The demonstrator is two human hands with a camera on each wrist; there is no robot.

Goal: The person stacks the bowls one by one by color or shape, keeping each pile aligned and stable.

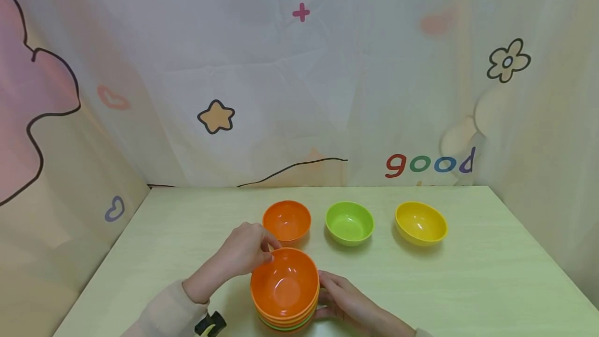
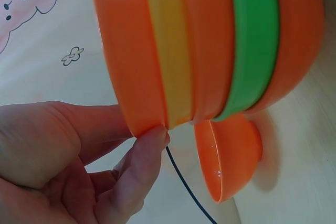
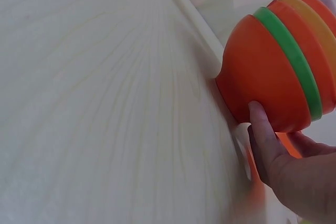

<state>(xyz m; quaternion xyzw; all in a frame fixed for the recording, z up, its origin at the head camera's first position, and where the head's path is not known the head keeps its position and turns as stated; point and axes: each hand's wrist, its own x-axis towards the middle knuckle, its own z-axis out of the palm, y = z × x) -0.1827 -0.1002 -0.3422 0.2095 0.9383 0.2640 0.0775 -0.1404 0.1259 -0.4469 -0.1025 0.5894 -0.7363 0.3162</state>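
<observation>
A stack of nested bowls (image 1: 286,308) stands near the front of the table: orange on top, then yellow, orange, green and orange at the bottom. My left hand (image 1: 245,248) pinches the rim of the top orange bowl (image 1: 286,285) between thumb and fingers at its far left side. In the left wrist view, thumb and fingertip (image 2: 157,135) meet at that rim. From the right, my right hand (image 1: 346,298) holds the side of the stack, its fingers around the curve. The right wrist view has one finger (image 3: 260,119) against the bottom orange bowl (image 3: 257,72).
Behind the stack stand an orange bowl (image 1: 287,222), a green bowl (image 1: 350,222) and a yellow bowl (image 1: 421,222) in a row. The orange one is just beyond my left hand. A printed cloth (image 1: 290,118) rises at the table's (image 1: 491,274) back edge.
</observation>
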